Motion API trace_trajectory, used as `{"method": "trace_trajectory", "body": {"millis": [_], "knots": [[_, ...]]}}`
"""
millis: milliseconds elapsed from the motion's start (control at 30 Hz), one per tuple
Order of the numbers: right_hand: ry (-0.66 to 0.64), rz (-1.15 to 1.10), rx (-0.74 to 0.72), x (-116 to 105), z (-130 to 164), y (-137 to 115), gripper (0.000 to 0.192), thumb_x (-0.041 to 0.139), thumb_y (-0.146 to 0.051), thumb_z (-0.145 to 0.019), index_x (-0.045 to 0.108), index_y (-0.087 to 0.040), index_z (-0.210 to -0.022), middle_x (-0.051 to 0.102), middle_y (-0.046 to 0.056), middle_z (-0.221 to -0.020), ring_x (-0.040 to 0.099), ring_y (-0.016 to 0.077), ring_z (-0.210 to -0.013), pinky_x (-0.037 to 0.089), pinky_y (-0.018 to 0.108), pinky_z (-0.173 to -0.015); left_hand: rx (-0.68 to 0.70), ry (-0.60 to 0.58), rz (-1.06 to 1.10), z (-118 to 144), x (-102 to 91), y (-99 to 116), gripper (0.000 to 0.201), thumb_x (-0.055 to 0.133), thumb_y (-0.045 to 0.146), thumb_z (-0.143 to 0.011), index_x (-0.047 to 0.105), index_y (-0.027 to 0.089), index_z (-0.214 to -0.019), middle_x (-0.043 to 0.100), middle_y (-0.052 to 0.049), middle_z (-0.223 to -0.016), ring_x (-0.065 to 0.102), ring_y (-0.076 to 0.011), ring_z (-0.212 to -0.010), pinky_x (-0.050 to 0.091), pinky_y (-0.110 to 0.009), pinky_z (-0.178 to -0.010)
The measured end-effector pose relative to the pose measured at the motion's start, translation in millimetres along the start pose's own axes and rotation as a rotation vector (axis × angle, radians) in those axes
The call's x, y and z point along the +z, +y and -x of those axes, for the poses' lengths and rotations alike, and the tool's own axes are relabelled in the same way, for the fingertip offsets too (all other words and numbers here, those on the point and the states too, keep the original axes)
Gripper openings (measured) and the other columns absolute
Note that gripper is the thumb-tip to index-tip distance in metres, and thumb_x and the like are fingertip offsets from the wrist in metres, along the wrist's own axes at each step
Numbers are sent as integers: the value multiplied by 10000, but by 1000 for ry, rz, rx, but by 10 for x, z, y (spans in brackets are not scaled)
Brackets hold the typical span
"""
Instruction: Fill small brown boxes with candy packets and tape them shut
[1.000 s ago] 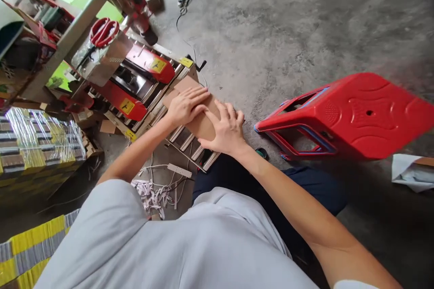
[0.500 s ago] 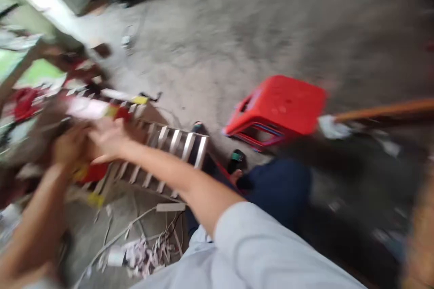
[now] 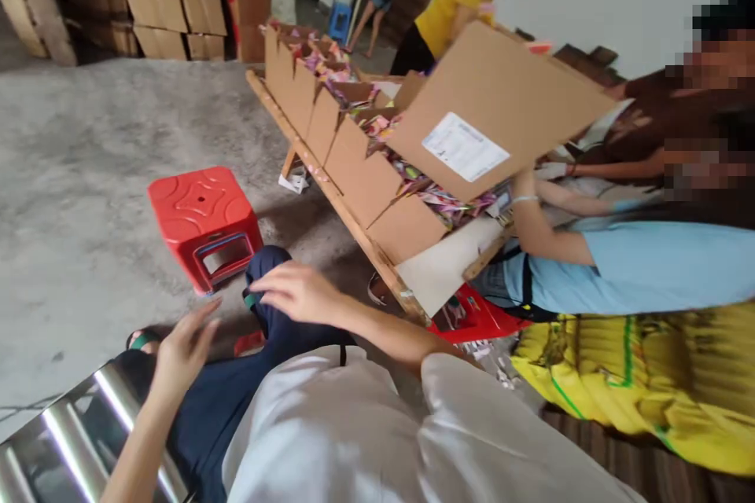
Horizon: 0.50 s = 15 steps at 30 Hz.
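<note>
My left hand (image 3: 184,350) hangs in the air above my left leg, fingers apart and holding nothing. Just right of it, my right hand (image 3: 298,292) is over my right knee with fingers stretched out, also without anything in it. Nearest to both hands is a red plastic stool (image 3: 206,208) on the floor beyond my knees. A metal roller conveyor (image 3: 74,436) lies below and left of my left hand, apart from it.
A slanted wooden table (image 3: 348,216) bears open cardboard boxes (image 3: 359,169) of colourful small packets. A co-worker in light blue (image 3: 654,267) holds up a labelled carton (image 3: 501,106). Yellow sacks (image 3: 631,377) lie at right; stacked cartons (image 3: 156,4) stand behind.
The view has swung right, from the conveyor to the table and co-workers. My hands have left the blurred red and yellow item on the conveyor and are now empty over my legs.
</note>
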State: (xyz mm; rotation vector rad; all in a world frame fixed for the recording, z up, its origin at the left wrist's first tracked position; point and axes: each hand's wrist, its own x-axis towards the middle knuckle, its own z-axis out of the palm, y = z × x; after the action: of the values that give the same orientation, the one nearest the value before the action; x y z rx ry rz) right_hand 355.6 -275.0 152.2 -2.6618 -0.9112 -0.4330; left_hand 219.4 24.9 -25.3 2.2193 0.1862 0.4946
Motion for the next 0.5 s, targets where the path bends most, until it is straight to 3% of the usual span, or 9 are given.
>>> {"method": "trace_trajectory", "body": {"millis": [67, 133, 200, 267, 367, 433, 500], "knots": [[202, -24, 128, -111, 229, 485, 536, 506, -573, -893, 603, -273, -1326, 668, 98, -1248, 600, 332, -1200, 475, 566, -1049, 61, -150, 82, -352, 404, 281, 423, 574, 621, -869, 707, 322, -1136, 727, -38, -1213, 662, -319, -1172, 512, -496, -1061], [508, -80, 274, -223, 442, 1011, 494, 442, -511, -939, 583, -231, -1321, 651, 131, -1236, 607, 310, -1182, 487, 539, -1037, 84, -279, 167, -774, 804, 666, 464, 596, 613, -861, 696, 286, -1175, 714, -67, -1252, 656, -320, -1192, 511, -492, -1061], [843, -155, 381, -406, 559, 1613, 527, 460, -499, -927, 509, -194, -1354, 612, 158, -1259, 609, 288, -1171, 508, 510, -1006, 113, -315, 249, -1222, 1119, 1102, 537, 620, 627, -843, 670, 244, -1216, 702, -102, -1270, 653, -316, -1199, 510, -487, -1062], [1056, -213, 412, -674, 533, 2230, 701, 560, -545, -845, 393, -182, -1420, 517, 183, -1377, 557, 291, -1252, 517, 498, -988, 174, -266, 325, -1692, 1342, 1547, 631, 652, 647, -808, 631, 205, -1258, 683, -136, -1290, 642, -310, -1210, 502, -486, -1069], [1067, -191, 345, -1115, 261, 2951, 846, 635, -577, -770, 331, -187, -1456, 367, 194, -1513, 417, 314, -1398, 472, 516, -1040, 231, -141, 447, -2433, 1623, 2191, 702, 676, 669, -771, 594, 176, -1264, 674, -168, -1263, 652, -288, -1167, 524, -480, -1022], [952, -153, 265, -1328, 43, 3212, 723, 647, -566, -783, 449, -196, -1371, 443, 175, -1453, 445, 319, -1366, 443, 522, -1061, 185, -100, 533, -2903, 1843, 2581, 620, 651, 675, -792, 619, 178, -1163, 700, -165, -1159, 683, -261, -1075, 554, -453, -953], [843, -190, 205, -1427, -95, 3338, 514, 663, -549, -793, 579, -205, -1165, 584, 135, -1265, 542, 310, -1245, 457, 512, -1037, 127, -119, 583, -3290, 2087, 2902, 552, 581, 705, -835, 634, 186, -1018, 721, -149, -999, 708, -236, -946, 574, -420, -867]]}}
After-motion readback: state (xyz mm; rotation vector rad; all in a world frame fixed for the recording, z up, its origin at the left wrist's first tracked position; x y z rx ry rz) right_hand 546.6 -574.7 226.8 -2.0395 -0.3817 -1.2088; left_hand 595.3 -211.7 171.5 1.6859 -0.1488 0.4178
